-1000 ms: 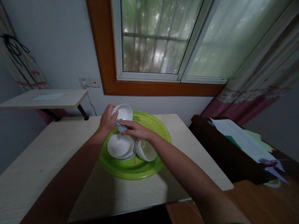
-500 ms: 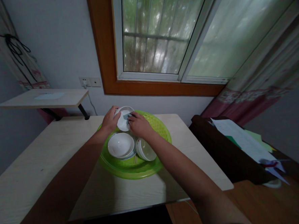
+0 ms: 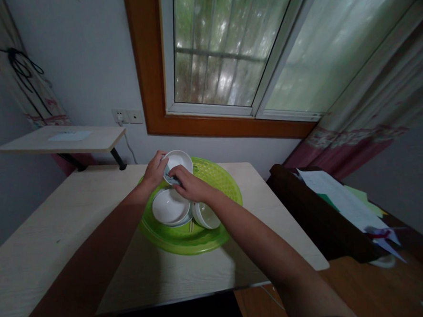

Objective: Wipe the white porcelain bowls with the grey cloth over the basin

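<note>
My left hand (image 3: 155, 169) grips the rim of a white bowl (image 3: 180, 160) on its left side, tilting the inside toward me. Fingers of my right hand (image 3: 188, 183) are closed on a small grey-blue cloth (image 3: 172, 178), pressed against the bowl's lower left inside. Below them, a round lime-green plastic tray (image 3: 193, 248) carries a stack of white dishes (image 3: 169, 206). To the right, nested white bowls (image 3: 206, 216) lie tipped on their side. Between these, the ends of chopsticks (image 3: 191, 225) show; the rest is hidden.
The tray stands on a pale wooden table (image 3: 121, 264). At the left rises a small shelf (image 3: 63, 141) on black legs. A wall socket (image 3: 127, 117) with a plugged-in cable is behind. Papers (image 3: 346, 203) lie on dark furniture at the right, beside a curtain.
My right hand has moved the cloth from the bowl's right side toward its lower left. The bowl has turned slightly in my left hand.
</note>
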Demonstrator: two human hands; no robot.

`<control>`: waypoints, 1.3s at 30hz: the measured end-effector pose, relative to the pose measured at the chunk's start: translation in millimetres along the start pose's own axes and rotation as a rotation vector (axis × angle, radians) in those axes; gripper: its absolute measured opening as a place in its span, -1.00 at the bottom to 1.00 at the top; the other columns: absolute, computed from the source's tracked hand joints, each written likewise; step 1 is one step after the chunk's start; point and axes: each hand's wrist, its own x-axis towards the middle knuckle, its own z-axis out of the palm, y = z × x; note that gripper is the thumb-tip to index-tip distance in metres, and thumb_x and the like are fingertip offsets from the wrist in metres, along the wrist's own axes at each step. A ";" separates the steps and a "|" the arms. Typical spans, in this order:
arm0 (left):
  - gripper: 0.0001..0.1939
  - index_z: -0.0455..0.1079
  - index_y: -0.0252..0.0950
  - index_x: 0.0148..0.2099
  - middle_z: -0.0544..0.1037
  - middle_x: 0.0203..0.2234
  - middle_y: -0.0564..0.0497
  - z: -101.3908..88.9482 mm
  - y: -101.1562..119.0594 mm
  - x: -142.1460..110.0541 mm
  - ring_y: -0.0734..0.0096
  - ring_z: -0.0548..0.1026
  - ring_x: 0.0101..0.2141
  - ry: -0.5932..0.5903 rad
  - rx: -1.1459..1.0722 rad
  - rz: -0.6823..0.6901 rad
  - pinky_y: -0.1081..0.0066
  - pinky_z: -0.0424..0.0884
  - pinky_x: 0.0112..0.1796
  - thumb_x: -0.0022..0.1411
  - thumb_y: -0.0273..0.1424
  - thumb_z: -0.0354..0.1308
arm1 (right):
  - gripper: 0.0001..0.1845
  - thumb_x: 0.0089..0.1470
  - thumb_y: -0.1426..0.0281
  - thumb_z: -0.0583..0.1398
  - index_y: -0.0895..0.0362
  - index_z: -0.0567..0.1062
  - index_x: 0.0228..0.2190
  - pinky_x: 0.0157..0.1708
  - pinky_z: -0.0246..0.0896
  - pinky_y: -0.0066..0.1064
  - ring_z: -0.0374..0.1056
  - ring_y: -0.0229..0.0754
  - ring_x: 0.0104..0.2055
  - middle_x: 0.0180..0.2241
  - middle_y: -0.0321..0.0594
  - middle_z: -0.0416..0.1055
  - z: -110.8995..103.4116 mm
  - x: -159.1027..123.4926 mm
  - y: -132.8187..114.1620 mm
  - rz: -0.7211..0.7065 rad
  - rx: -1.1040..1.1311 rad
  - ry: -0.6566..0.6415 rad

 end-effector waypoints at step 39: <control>-0.71 0.35 -0.19 -0.15 0.53 -0.28 0.01 0.7 2.2 -0.7 0.25 0.46 -0.23 -0.100 0.049 -0.002 0.28 0.36 -0.13 0.30 -0.14 -0.08 | -0.67 0.34 0.40 0.13 0.20 0.55 0.05 0.26 0.21 -0.16 0.31 -0.07 0.22 0.12 0.03 0.41 0.2 0.2 10.9 -0.060 -0.085 -0.117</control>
